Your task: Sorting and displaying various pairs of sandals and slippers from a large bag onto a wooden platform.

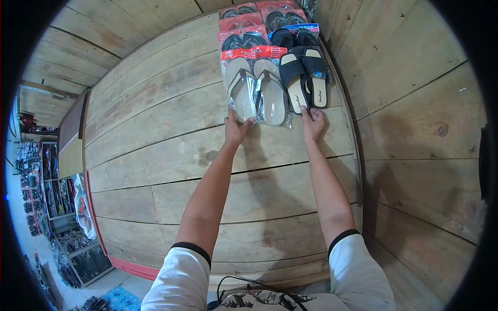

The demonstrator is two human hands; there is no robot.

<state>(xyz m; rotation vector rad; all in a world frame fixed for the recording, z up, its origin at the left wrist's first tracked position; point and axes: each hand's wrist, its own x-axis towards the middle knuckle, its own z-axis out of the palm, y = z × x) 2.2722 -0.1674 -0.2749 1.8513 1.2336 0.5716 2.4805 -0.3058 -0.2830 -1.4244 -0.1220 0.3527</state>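
My left hand (236, 127) is at the lower end of a pair of beige thong sandals (244, 97) in clear plastic with a red header, thumb and fingers apart at the left sandal's heel. My right hand (312, 121) touches the heel end of a pair of dark slide sandals (296, 87) with cream insoles, its fingertips on the left slide's heel; whether it grips cannot be told. Above these lie dark sandals with a blue header (293, 38) and further packaged dark sandals (243, 40) on red cards, in two overlapping columns.
The footwear lies on a wooden plank platform (155, 136) with a red edge (134, 268). A plank wall (416, 136) rises at the right. At the lower left stand racks of packaged goods (58, 194), a white plastic bag (83, 206) and a blue patterned mat (122, 299).
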